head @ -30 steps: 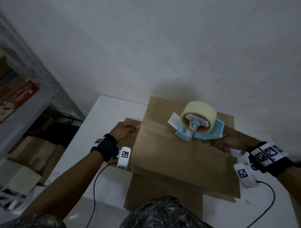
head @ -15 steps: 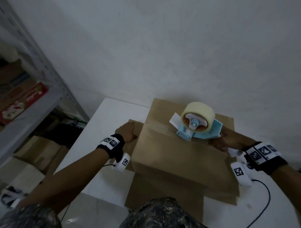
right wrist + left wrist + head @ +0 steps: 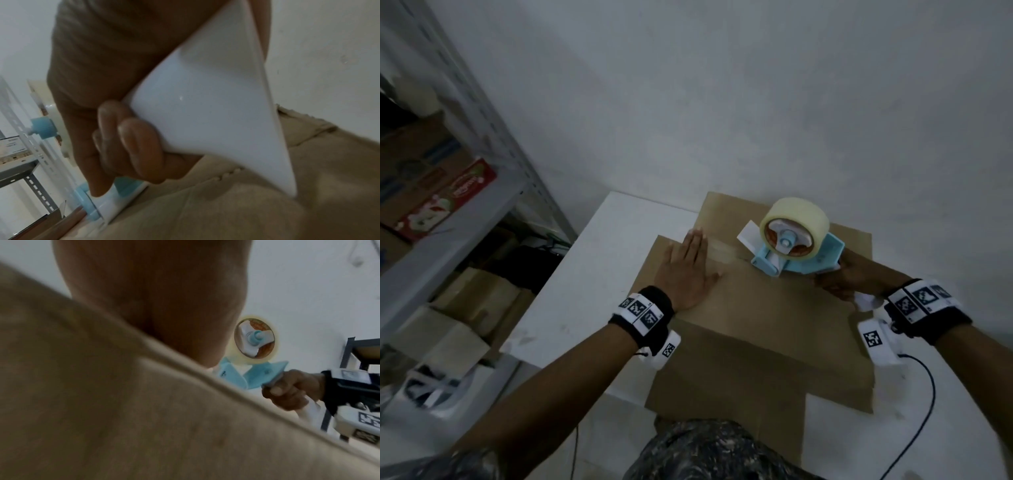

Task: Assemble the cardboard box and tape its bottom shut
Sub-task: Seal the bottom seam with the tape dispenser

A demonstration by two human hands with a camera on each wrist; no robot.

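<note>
A brown cardboard box stands on the white table with its closed flaps facing up. A strip of clear tape runs along the seam from the left edge. My left hand lies flat on the box top, fingers straight, pressing the taped end. My right hand grips the white handle of a light-blue tape dispenser with a clear tape roll, resting on the seam near the middle. The left wrist view shows the dispenser past the box edge.
A grey metal shelf with cartons stands at the left, more boxes beneath it. A white wall rises just behind the table. Loose box flaps hang toward me over the near table edge. A black cable trails from my right wrist.
My left hand has come up from the box's left side, where it was curled, and now lies flat on the top over the tape. The dispenser has barely moved.
</note>
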